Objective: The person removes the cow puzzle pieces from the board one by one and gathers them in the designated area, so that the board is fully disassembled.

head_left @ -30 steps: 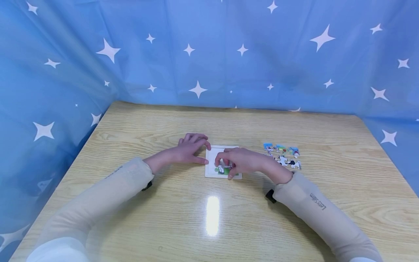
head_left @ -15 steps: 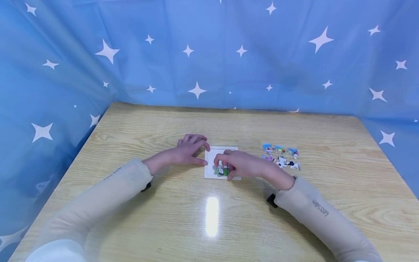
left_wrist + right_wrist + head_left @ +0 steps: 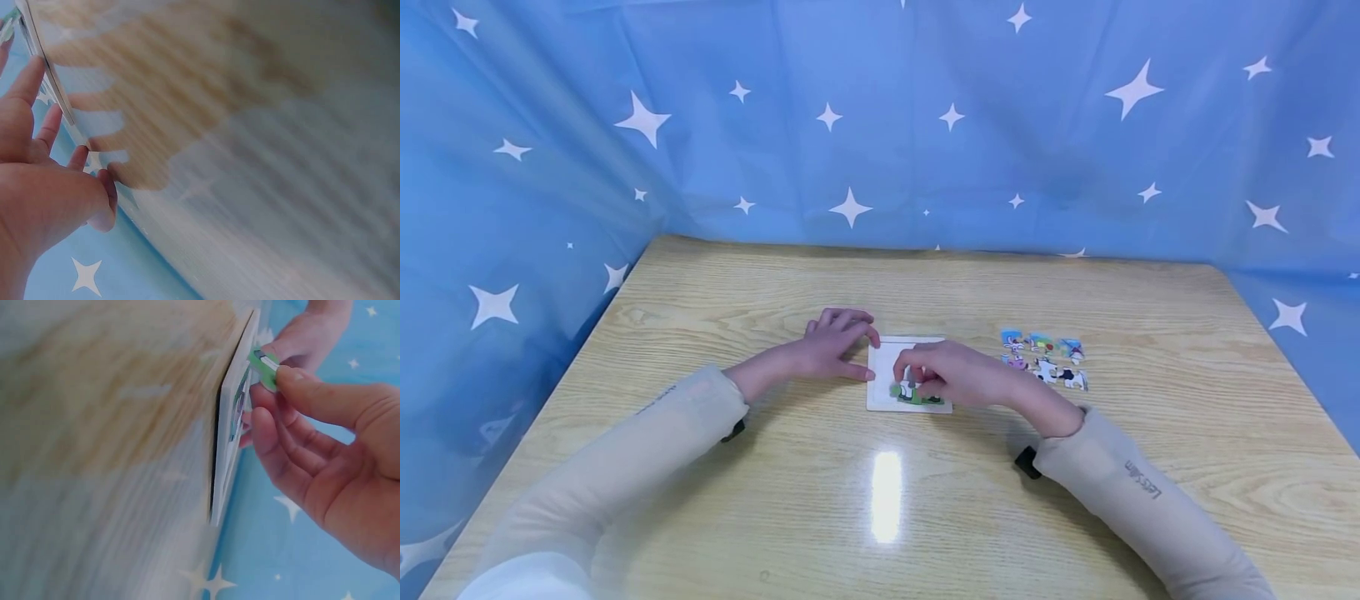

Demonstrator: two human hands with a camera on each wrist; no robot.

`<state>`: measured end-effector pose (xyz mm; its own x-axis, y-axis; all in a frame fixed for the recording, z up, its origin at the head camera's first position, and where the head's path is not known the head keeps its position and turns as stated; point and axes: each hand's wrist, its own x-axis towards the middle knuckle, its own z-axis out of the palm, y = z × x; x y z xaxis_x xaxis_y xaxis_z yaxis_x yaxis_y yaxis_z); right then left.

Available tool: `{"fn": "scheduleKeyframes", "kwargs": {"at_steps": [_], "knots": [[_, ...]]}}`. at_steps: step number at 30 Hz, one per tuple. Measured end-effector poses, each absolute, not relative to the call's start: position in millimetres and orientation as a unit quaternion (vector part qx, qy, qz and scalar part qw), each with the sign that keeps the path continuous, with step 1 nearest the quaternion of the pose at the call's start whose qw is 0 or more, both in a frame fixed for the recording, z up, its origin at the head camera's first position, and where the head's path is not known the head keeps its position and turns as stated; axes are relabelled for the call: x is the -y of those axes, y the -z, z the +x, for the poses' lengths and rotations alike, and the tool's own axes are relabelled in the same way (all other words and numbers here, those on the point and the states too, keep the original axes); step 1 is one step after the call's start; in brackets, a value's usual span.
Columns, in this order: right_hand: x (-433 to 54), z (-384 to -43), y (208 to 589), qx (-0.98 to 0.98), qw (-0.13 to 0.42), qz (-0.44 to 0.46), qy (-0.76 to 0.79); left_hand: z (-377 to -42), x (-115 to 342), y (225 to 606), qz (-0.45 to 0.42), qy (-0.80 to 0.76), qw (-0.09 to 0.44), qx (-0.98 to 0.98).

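A white puzzle tray (image 3: pixel 882 371) lies on the table in the head view. Between thumb and fingers my right hand (image 3: pixel 958 372) pinches a green-and-white jigsaw piece (image 3: pixel 264 370), tilted just above the tray in the right wrist view. Another green piece (image 3: pixel 933 400) lies in the tray's lower right, partly covered by that hand. My left hand (image 3: pixel 837 348) rests at the tray's left edge, thumb and index finger touching it, the other fingers spread loosely. The left wrist view catches the tray's edge (image 3: pixel 47 62) beside those fingertips.
To the right of the tray lie several loose jigsaw pieces (image 3: pixel 1045 369) with cow and farm pictures. The wooden table (image 3: pixel 760 492) ends at a blue star-patterned curtain (image 3: pixel 895 150) behind and at the sides.
The right hand's thumb has drawn inward and up from the tray's lower edge, and the pinched piece has turned slightly above the tray. The left hand has stayed at the left edge.
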<state>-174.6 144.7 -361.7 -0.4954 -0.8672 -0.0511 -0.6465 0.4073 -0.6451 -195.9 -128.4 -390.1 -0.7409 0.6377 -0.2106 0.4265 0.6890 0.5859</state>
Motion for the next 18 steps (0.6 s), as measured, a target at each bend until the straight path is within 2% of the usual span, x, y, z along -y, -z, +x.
{"fn": "scheduleKeyframes", "kwargs": {"at_steps": [4, 18], "knots": [[-150.7, -175.0, 358.3, -0.816, 0.189, -0.463, 0.291, -194.4, 128.0, 388.4, 0.295, -0.263, 0.203, -0.896], [-153.6, -180.0, 361.7, -0.809, 0.234, -0.429, 0.326, -194.7, 129.0, 388.5, 0.295, -0.267, 0.201, -0.895]]}}
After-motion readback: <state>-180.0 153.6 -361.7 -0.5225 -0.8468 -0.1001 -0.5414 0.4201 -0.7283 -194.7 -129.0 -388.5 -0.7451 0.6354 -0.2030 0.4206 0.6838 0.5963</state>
